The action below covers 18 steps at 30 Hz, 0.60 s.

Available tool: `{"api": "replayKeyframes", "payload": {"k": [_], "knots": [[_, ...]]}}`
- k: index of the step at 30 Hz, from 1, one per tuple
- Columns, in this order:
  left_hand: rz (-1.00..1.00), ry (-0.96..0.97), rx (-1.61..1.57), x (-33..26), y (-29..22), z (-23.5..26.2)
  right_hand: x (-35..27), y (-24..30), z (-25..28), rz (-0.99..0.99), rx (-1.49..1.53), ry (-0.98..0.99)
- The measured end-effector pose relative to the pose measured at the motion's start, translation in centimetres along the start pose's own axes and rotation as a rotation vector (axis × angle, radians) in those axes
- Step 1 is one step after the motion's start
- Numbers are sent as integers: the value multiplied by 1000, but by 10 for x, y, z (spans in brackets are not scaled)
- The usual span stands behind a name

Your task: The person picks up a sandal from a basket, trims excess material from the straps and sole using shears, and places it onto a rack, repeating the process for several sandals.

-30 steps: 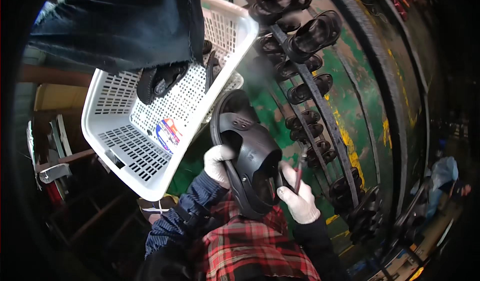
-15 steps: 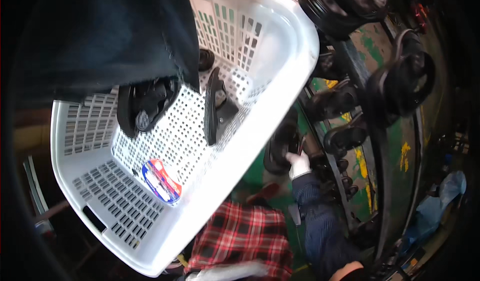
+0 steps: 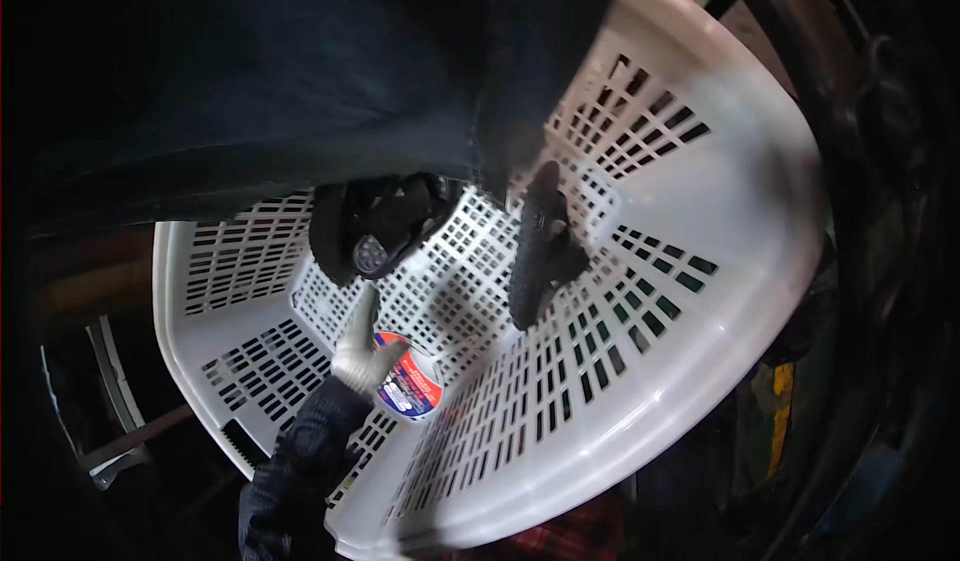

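Note:
My left hand (image 3: 366,359), in a white glove below a dark ribbed sleeve, is inside a white plastic basket (image 3: 720,231). Its thumb and fingers are apart, with nothing visible between them. The fingertips point toward a black shoe (image 3: 372,251) with a chunky sole, just beyond them and apart from the hand. Beside the thumb, a round red, blue and white label (image 3: 412,386) sticks to the basket floor. Another black shoe (image 3: 540,251) lies on its side farther right. My right hand is out of the picture.
Dark cloth (image 3: 330,71) hangs across the top and hides the far part of the basket. Dark rack bars (image 3: 835,111) stand to the right. A pale strip (image 3: 115,381) lies at the left, and red plaid cloth (image 3: 575,533) shows below the basket.
My view has swung, so the basket sits farther right. My left hand has come into the basket. My right hand, earlier at a black shoe by the rack, has left the view.

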<state>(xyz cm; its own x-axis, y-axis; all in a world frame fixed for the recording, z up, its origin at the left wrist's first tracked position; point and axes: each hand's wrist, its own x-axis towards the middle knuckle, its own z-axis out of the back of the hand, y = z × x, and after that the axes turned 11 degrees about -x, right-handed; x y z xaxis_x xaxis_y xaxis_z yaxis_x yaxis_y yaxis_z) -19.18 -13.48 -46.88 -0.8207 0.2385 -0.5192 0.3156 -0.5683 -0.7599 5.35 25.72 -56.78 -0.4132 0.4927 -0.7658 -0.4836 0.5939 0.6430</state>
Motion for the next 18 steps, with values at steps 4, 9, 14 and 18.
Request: {"api": "replayKeyframes", "payload": {"k": [4, 9, 14, 18], "knots": [[275, -547, -6, 155, 109, 127, -102, -26, -1, -199, 51, -19], [544, -466, -105, 185, 54, -31, -169, 11, 48, -125, -105, -271], [300, -315, -1117, 16, -104, -38, -213, 88, 23, 239, -317, 49], [166, -176, -1064, -127, -233, -35, -262, 171, -59, 434, -115, 220]]}}
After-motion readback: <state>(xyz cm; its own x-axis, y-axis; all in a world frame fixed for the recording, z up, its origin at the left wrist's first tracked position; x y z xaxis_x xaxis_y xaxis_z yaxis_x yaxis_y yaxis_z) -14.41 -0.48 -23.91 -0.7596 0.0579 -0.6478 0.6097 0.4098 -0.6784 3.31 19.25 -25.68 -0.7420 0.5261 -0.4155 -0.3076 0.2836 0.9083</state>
